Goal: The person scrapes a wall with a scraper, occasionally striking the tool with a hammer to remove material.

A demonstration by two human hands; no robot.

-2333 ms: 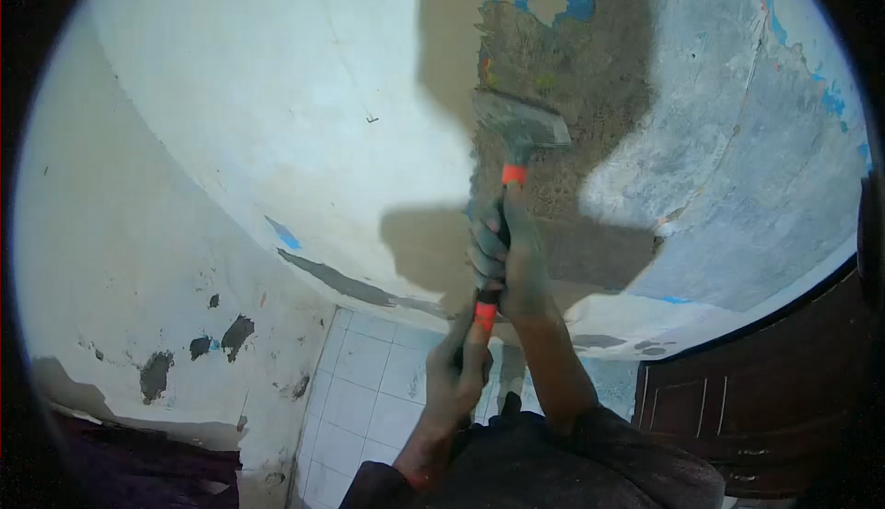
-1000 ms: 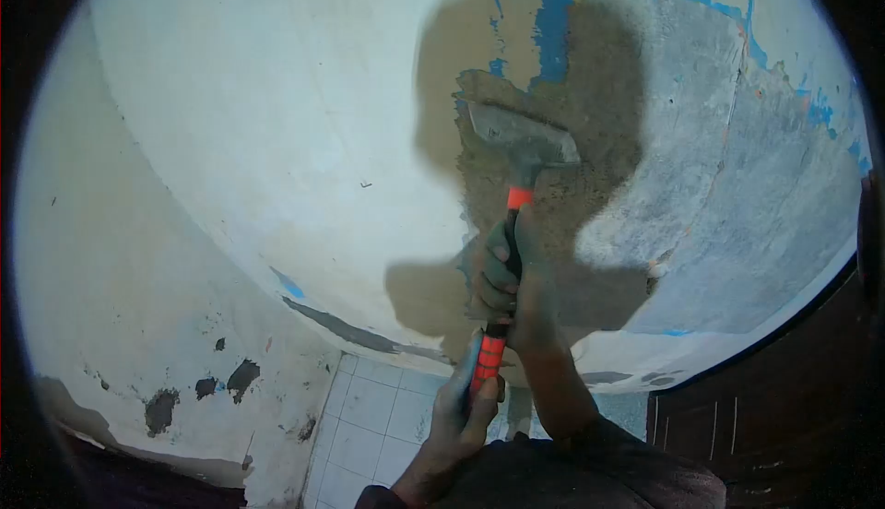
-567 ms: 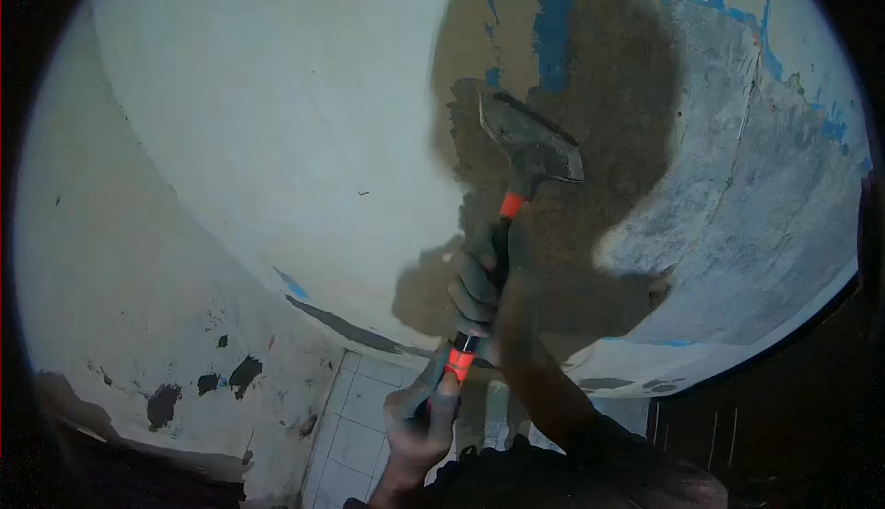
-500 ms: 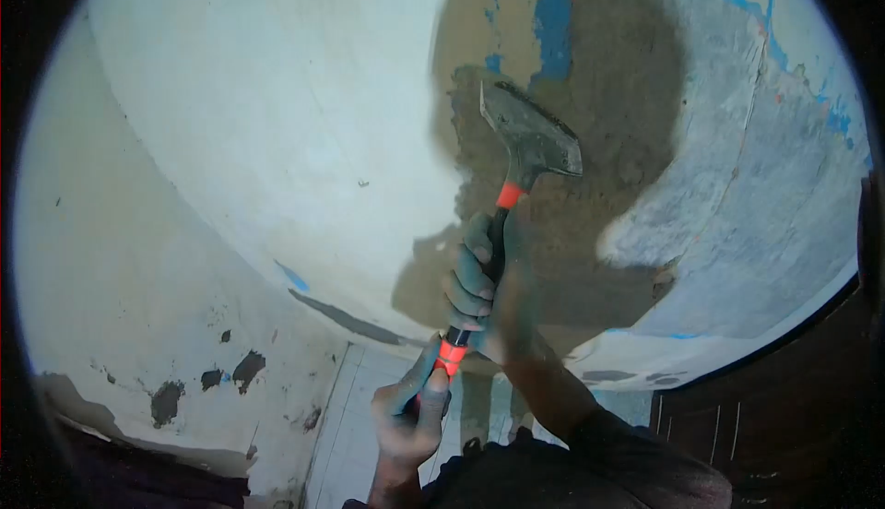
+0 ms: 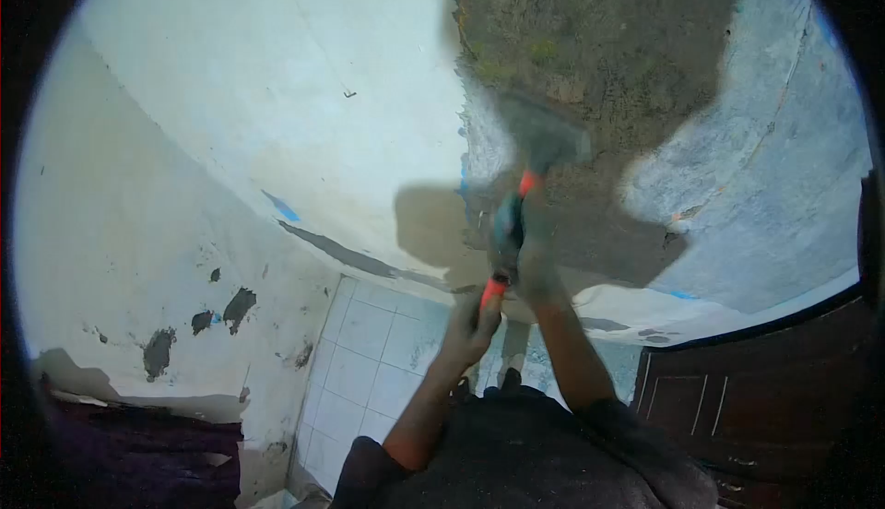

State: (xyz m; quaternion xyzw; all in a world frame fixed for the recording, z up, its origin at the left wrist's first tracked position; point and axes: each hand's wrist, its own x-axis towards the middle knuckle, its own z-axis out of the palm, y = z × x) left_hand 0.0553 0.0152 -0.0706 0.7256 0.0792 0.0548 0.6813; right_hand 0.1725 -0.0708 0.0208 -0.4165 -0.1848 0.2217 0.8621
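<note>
A long-handled wall scraper (image 5: pixel 546 133) with a wide grey blade and a black and orange handle is in both hands, slightly smeared by motion. My right hand (image 5: pixel 530 249) wraps round the middle of the handle, below the orange collar. Lower down, my left hand (image 5: pixel 477 323) closes on the orange end of the handle. The blade overlaps the bare grey-brown patch of wall (image 5: pixel 636 57), where the paint is gone. Left of it, the white painted wall (image 5: pixel 277 76) begins at a ragged edge with bits of blue paint.
A side wall (image 5: pixel 120 232) with several chipped spots stands at left. White floor tiles (image 5: pixel 369 338) lie below, with my feet on them. Dark wooden furniture (image 5: pixel 774 389) is at lower right, dark purple cloth (image 5: pixel 147 454) at lower left. My shadow falls across the wall.
The view has tilted, so more floor shows. Both hands and the scraper have moved up and slightly right in view, and the blade now overlaps a lower part of the bare patch.
</note>
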